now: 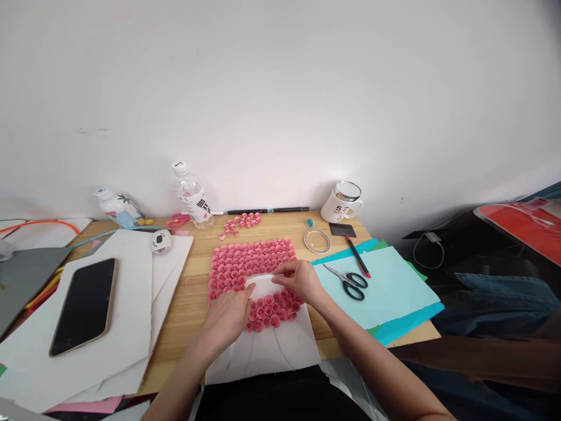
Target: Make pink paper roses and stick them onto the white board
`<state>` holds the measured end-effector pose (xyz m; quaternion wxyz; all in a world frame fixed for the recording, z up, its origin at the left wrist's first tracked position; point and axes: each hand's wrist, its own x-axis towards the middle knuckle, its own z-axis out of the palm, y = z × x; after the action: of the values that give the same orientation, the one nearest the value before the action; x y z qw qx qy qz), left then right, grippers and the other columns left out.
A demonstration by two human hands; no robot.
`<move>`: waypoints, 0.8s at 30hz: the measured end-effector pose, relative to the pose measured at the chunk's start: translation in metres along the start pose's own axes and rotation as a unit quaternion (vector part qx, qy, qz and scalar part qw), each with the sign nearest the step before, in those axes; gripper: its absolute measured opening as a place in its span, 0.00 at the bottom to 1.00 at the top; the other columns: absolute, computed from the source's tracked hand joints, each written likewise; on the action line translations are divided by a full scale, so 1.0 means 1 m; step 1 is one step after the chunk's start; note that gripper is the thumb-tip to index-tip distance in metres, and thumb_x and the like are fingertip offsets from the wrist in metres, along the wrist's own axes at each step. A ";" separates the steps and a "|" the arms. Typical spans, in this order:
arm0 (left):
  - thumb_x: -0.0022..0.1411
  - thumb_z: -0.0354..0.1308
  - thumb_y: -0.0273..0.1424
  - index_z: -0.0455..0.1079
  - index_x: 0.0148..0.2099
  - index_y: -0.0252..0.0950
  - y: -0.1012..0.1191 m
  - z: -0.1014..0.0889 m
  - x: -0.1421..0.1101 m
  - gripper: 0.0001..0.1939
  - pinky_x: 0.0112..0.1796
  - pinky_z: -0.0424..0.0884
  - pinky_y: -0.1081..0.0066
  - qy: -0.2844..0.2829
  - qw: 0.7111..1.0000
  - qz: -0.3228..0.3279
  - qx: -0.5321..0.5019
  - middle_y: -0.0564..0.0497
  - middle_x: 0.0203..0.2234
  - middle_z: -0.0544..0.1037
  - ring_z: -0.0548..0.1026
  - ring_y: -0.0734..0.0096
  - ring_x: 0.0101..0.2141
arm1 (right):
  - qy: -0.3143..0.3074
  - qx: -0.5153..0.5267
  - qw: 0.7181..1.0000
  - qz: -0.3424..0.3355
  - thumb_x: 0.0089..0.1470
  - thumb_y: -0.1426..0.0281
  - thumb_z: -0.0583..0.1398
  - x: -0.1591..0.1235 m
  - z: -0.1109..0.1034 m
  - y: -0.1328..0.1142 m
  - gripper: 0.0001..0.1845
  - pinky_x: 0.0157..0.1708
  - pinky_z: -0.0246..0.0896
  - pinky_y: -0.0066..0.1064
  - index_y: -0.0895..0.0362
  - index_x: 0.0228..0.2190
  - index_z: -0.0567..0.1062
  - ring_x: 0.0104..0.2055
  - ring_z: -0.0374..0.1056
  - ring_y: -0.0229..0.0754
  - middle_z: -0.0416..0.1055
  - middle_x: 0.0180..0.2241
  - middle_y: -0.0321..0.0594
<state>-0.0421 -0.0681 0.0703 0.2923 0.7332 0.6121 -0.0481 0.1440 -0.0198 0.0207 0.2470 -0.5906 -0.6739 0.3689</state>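
Note:
A white sheet [280,348] lies at the desk's front edge, its upper part covered with several small pink rolled paper roses [245,263]. A bare white gap [263,286] remains in the middle of them. My left hand [230,316] rests flat on the sheet at the gap's lower left, fingers stretched out. My right hand [300,280] is at the gap's right edge, fingertips pinched together on something too small to make out. Loose pink roses [241,223] lie behind the sheet.
A phone [85,307] lies on white sheets at the left. Scissors [350,283] and a red pen [358,257] rest on light blue paper [394,292] at the right. Two bottles [193,196], a tape ring [317,241] and a mug [342,203] stand near the wall.

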 end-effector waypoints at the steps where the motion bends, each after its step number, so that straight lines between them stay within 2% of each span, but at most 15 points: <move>1: 0.61 0.41 0.28 0.67 0.50 0.37 0.000 0.000 0.001 0.19 0.28 0.57 0.71 0.001 1.000 -0.005 -0.004 0.45 0.28 0.76 0.73 0.64 0.29 | 0.001 -0.015 1.000 -0.001 0.43 0.68 0.64 0.000 0.000 0.000 0.03 0.26 0.60 0.26 0.53 0.25 0.79 0.27 0.70 0.37 0.77 0.26 0.34; 7: 0.61 0.40 0.28 0.67 0.47 0.35 0.000 0.004 0.008 0.17 0.28 0.58 0.70 0.006 1.000 0.003 0.010 0.43 0.31 0.76 0.73 0.63 0.31 | 0.016 -0.104 0.994 -0.013 0.44 0.70 0.63 0.002 0.000 -0.003 0.03 0.25 0.56 0.26 0.50 0.24 0.79 0.27 0.70 0.37 0.77 0.26 0.33; 15: 0.62 0.41 0.29 0.66 0.48 0.34 -0.002 0.007 0.013 0.17 0.28 0.59 0.69 0.001 1.000 -0.008 0.025 0.40 0.33 0.76 0.74 0.59 0.33 | 0.017 -0.161 0.987 -0.013 0.44 0.71 0.64 0.003 0.003 -0.010 0.05 0.25 0.54 0.27 0.49 0.25 0.79 0.28 0.70 0.40 0.77 0.26 0.34; 21: 0.62 0.41 0.32 0.70 0.42 0.34 0.003 0.005 0.009 0.16 0.30 0.60 0.68 0.002 1.000 -0.016 0.022 0.41 0.31 0.76 0.74 0.59 0.33 | 0.023 -0.113 0.993 -0.013 0.44 0.70 0.64 0.003 0.000 -0.006 0.03 0.25 0.56 0.26 0.50 0.25 0.79 0.27 0.70 0.38 0.77 0.25 0.33; 24: 0.62 0.40 0.32 0.68 0.48 0.36 0.007 0.005 0.008 0.18 0.28 0.58 0.69 -0.015 1.000 -0.004 0.012 0.42 0.29 0.76 0.73 0.59 0.31 | 0.008 -0.067 0.998 -0.010 0.44 0.68 0.64 0.002 -0.002 -0.002 0.02 0.25 0.57 0.26 0.51 0.24 0.79 0.26 0.69 0.37 0.77 0.25 0.33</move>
<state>-0.0325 -0.0640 0.0657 0.2926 0.7337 0.6095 -0.0677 0.1438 -0.0177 0.0235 0.2157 -0.6022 -0.7009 0.3156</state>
